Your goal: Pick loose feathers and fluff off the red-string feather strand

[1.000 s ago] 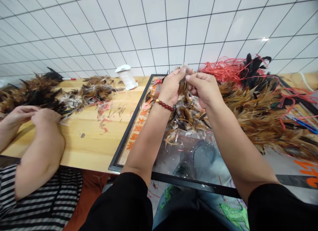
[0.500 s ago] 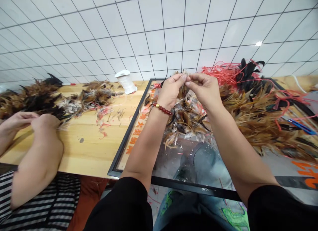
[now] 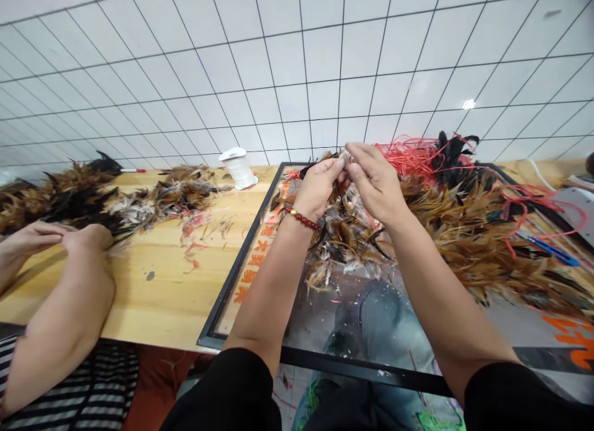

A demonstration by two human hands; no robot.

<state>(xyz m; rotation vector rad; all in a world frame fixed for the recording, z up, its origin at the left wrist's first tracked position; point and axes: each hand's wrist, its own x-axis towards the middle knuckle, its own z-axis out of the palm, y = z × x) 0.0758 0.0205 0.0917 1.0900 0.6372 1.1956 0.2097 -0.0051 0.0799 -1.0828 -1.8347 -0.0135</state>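
My left hand (image 3: 320, 187), with a dark red bead bracelet at the wrist, pinches a small feather (image 3: 344, 154) whose pale end shows at the fingertips. My right hand (image 3: 375, 179) meets it there, its thumb and bent fingers closed at the same feather; part of the grip is hidden. Below the hands a loose heap of brown, black and white feathers (image 3: 346, 233) lies on a glass panel with a black frame (image 3: 343, 360). To the right stretches a thick bunch of golden-brown feathers (image 3: 487, 242).
Red plastic strands (image 3: 411, 159) and black feathers (image 3: 448, 162) lie at the back. A blue cutter (image 3: 552, 250) rests at right. On the wooden table (image 3: 162, 307) stands a white spool (image 3: 239, 168). At left, a co-worker's hands (image 3: 60, 236) are beside another feather pile (image 3: 55, 193). A tiled wall rises behind.
My right hand has turned, its fingers now reaching over the left fingertips. The view has tilted slightly upward. The co-worker's hands have hardly moved.
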